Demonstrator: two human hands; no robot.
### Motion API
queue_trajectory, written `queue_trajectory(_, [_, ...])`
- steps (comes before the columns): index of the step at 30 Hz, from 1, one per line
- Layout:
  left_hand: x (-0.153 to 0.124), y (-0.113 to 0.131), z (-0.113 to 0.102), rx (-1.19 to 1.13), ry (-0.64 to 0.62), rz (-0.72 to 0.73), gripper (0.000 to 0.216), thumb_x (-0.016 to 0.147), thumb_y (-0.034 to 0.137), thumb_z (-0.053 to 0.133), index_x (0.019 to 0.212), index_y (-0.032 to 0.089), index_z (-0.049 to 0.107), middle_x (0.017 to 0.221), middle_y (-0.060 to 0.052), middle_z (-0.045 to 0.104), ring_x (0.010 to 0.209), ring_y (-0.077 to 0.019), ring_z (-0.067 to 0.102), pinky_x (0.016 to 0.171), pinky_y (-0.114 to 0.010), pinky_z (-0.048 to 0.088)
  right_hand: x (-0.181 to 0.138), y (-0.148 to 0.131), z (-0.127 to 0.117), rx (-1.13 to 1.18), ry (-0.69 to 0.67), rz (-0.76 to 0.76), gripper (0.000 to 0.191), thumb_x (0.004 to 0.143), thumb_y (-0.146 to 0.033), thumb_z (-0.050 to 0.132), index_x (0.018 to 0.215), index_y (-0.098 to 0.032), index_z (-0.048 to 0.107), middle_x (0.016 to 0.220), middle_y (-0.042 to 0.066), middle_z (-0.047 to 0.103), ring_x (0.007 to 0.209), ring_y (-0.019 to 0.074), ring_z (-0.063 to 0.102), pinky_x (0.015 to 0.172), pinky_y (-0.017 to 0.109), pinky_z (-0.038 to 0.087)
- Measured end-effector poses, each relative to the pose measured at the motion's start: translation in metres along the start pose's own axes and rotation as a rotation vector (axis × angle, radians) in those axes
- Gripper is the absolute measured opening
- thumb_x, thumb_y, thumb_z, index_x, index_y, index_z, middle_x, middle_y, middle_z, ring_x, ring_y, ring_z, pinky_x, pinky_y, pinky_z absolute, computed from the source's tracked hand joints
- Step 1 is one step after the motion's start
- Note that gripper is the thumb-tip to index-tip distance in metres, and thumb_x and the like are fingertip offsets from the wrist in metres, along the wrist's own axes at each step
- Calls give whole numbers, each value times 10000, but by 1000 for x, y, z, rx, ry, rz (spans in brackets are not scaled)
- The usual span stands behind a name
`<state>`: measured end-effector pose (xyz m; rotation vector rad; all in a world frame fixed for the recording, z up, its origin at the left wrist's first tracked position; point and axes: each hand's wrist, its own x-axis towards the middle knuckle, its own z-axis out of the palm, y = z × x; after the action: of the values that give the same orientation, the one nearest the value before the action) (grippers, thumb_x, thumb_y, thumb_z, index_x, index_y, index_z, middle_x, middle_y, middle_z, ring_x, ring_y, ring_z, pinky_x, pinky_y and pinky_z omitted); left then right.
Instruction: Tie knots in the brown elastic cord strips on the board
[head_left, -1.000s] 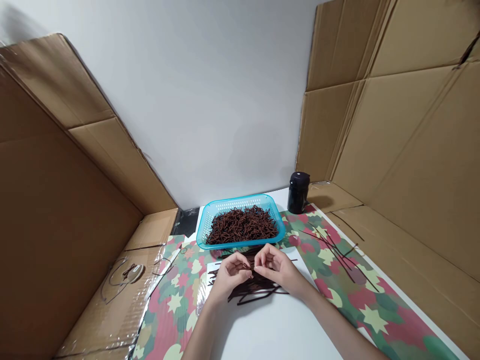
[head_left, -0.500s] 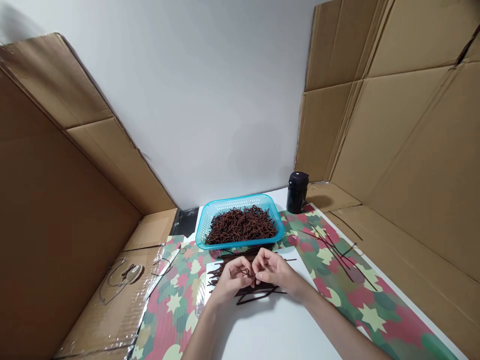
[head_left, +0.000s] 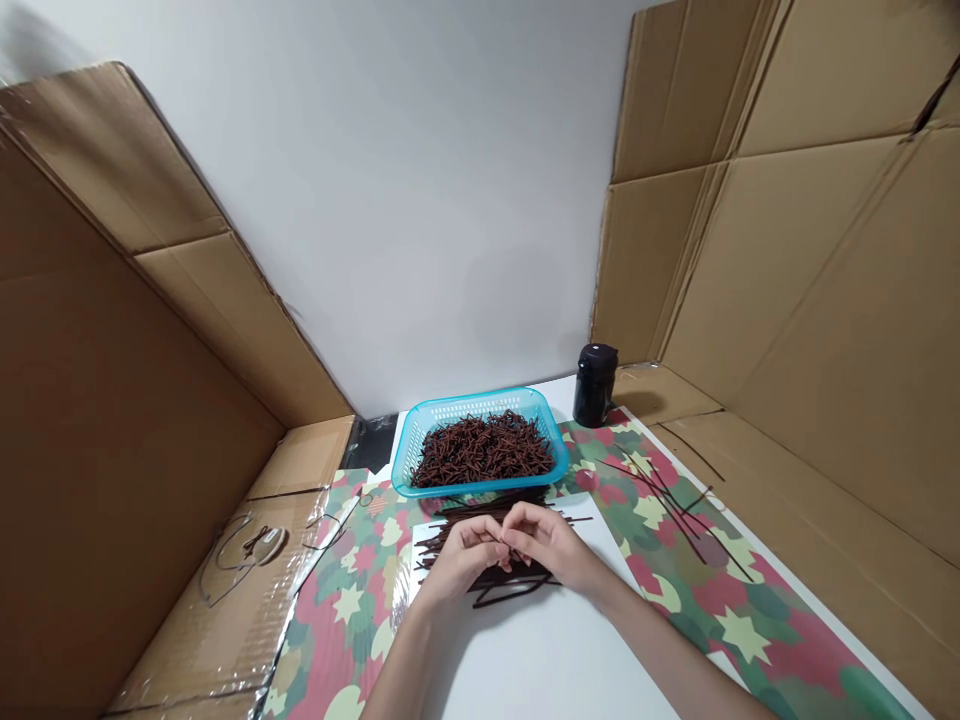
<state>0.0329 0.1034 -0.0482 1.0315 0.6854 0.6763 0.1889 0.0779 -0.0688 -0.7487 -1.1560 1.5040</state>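
Over a pile of long brown cords (head_left: 491,511), the left hand (head_left: 471,552) and the right hand (head_left: 551,547) are meeting fingertip to fingertip, their fingers bending into narrow curls; whether they are pinching a piece of cord I cannot tell, since the fingers themselves are hiding that spot. The 2 hands are probably working this close because something so thin is needing a fine grip from both sides. The pile is lying mostly crosswise on a white board (head_left: 536,655) on the camouflage-print bench (head_left: 337,650), the pale surface likely making dark strands easier to see. Just beyond, a blue plastic basket (head_left: 480,491) is holding a heap of short brown pieces (head_left: 484,450), its walls presumably keeping them apart from the long cords. A black flask (head_left: 595,388) is standing upright to the basket's right, and several loose cords (head_left: 677,510) are lying well apart from the right hand.
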Motion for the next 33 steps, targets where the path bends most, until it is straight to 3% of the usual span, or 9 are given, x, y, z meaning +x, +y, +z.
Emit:
queue_trajectory(19, [6, -9, 1, -182, 19, -51, 29, 579, 131, 496, 603, 140, 510, 575, 0, 485, 582, -125, 516, 530, -214, 333, 4, 12, 1, 25, 58, 63, 308, 726, -465, 704, 727, -174, 603, 618, -22, 567, 541, 118, 476, 503, 249, 339])
queue_trajectory(27, [4, -4, 1, -130, 11, -65, 20, 552, 132, 502, 560, 140, 518, 501, 7, 450, 516, -118, 456, 505, -222, 302, 1, 16, 3, 98, 39, 76, 323, 733, -467, 703, 718, -163, 592, 612, -30, 537, 536, 110, 472, 569, 269, 376])
queue_trajectory(33, [3, 2, -2, -48, 77, -21, 88, 632, 198, 642, 627, 114, 618, 540, 5, 500, 498, -88, 408, 508, -218, 321, 3, 10, 2, 168, 146, 61, 337, 767, -507, 651, 795, -183, 567, 657, -20, 531, 549, 108, 477, 509, 239, 351])
